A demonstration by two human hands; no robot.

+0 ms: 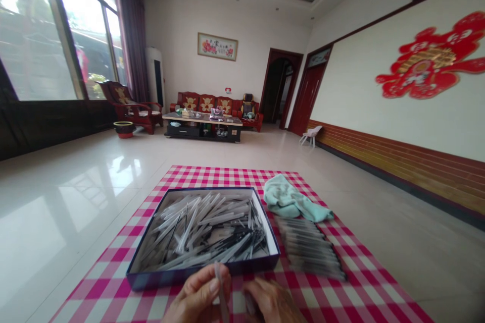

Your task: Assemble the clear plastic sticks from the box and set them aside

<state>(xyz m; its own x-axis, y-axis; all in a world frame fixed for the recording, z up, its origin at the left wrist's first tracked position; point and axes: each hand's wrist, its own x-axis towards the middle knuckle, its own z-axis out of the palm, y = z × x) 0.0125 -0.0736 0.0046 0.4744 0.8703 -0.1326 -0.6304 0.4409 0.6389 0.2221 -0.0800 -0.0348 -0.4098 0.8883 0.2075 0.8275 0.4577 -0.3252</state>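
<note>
nearest of all, at the bottom edge of the view, the person's left hand (202, 292) pinched a slim tube (223, 295) between thumb and forefinger, the tube standing roughly upright and reaching just above the fingertips. close beside it, apart from the left, the right hand (275, 303) lay low over the cloth with its fingers curled; they were blurred, and one could not tell whether they were closed on something.

just beyond the left hand sat a shallow dark blue box (166, 278) with a pale inner side, full of loose translucent sticks (189, 222) lying at all angles, with a cluster of black pieces (237, 234) among them toward the right. to the right of the box a row of slim dark-tipped pieces (312, 250) lay side by side, somewhat blurred, and right behind that row was a crumpled mint-green cloth (286, 199). everything rested on a pink-and-white checked tablecloth (364, 287).

farther off, across a glossy pale floor (87, 227), stood a small pale chair (312, 133) by the right-hand wall and a low dark coffee table (184, 131) with assorted items on its top. left of that table were a round tub (124, 131) and a red wooden armchair (142, 111); behind it, a matching sofa (206, 103). on the far wall hung a framed picture (217, 46).
</note>
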